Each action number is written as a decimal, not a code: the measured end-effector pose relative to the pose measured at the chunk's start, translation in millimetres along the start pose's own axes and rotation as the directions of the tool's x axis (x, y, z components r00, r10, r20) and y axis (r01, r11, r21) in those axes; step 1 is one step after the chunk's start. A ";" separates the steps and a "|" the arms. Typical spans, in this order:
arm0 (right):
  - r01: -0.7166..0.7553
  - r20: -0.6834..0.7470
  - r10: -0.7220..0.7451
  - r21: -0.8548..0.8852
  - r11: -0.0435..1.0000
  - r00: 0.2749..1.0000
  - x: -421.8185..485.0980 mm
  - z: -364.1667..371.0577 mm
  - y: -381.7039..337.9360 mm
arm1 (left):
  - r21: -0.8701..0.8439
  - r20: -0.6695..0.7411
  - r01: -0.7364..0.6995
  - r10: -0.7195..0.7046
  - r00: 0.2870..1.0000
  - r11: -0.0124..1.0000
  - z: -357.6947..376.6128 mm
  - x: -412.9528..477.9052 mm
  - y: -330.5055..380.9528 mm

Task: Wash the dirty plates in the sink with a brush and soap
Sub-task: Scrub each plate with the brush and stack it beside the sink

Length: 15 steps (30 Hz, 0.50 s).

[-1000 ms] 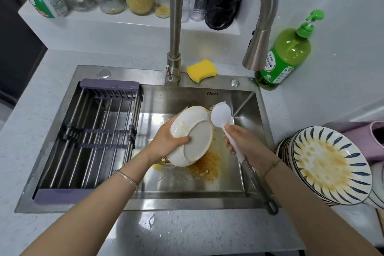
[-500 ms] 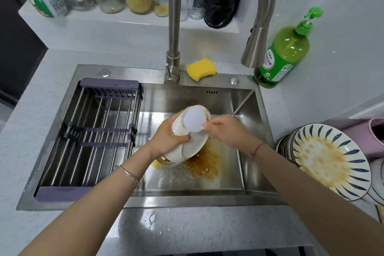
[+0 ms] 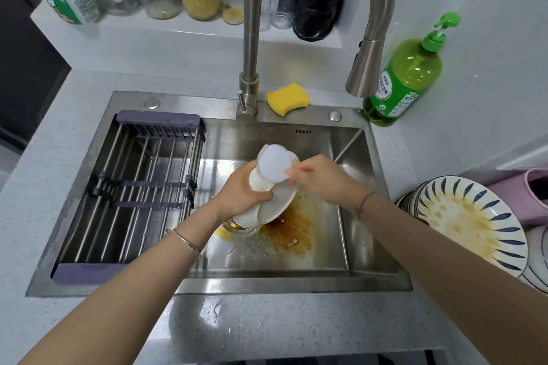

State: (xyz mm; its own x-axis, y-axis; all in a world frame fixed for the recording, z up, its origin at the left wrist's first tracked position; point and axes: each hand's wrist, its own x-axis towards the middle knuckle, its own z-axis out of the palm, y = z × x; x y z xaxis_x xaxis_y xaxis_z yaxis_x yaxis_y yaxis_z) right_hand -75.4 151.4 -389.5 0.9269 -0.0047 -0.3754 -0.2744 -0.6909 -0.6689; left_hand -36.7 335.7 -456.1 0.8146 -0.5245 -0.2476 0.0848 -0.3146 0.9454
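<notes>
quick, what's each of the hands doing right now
Left hand: grips the white plate.
Right hand: grips the brush, its head against the plate.

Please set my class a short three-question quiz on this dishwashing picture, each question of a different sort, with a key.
1. True or false: the yellow sponge lies in the drying rack.
2. Multiple choice: the right hand holds A) the white brush, B) the soap bottle, C) a glass jar.
3. Fill in: the left hand grips a white ____ above the sink.

Key: 1 false, it lies on the sink's back rim; 2 A; 3 plate.
</notes>
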 end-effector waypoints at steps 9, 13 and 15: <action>-0.051 -0.052 0.054 0.061 0.997 0.997 1.2 -13.6 3.0 | 0.026 0.009 -0.032 0.032 0.999 0.999 -6.8 -1.5 2.5; 0.005 0.034 -0.008 0.087 0.996 0.999 0.6 -1.3 -3.8 | -0.044 0.004 -0.009 0.009 1.000 0.999 -4.3 -1.0 1.0; -0.127 0.037 0.122 0.211 0.969 0.992 5.7 -12.4 10.6 | -0.063 0.021 -0.014 0.015 1.000 0.998 -7.9 -2.6 1.1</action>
State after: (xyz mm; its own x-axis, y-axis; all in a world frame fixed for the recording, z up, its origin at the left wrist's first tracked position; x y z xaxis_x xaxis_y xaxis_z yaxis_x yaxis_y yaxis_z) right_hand -69.8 135.1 -390.8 0.8763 -0.0625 -0.4777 -0.4380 -0.5165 -0.7358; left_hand -34.2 343.0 -452.7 0.8035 -0.5459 -0.2374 0.1091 -0.2569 0.9603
